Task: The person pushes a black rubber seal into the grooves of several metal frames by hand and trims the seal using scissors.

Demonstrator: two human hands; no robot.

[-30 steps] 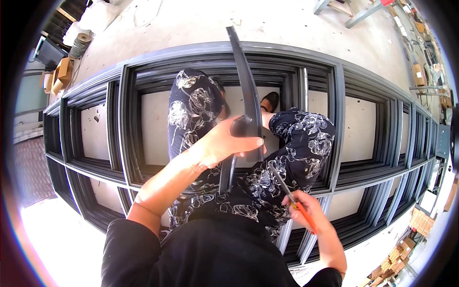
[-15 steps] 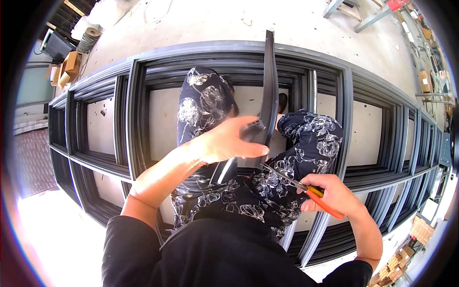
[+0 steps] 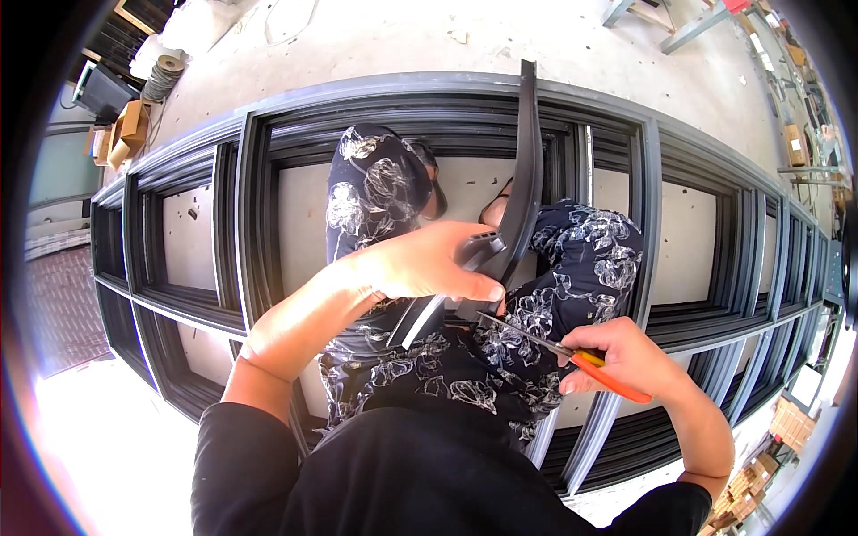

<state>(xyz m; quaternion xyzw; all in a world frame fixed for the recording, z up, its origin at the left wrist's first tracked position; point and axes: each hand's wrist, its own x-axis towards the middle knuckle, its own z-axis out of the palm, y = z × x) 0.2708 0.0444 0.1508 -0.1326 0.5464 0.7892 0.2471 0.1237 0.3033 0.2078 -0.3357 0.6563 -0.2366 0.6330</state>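
Observation:
My left hand grips a long dark grey rubber strip that curves up and away from my lap. My right hand holds orange-handled scissors, and their blades point left to the strip just below my left fingers. Whether the blades touch the strip I cannot tell. Both hands hover over my legs in dark floral trousers. I sit inside a large dark metal window frame that lies flat on the concrete floor.
The frame's bars and panels spread all around me, left and right. Cardboard boxes and a roll of material lie at the far left. More boxes stand at the lower right. Metal supports sit on the concrete beyond the frame.
My right hand has raised the scissors from low at my side to the strip. The strip has swung from leaning left to leaning right, still in my left hand.

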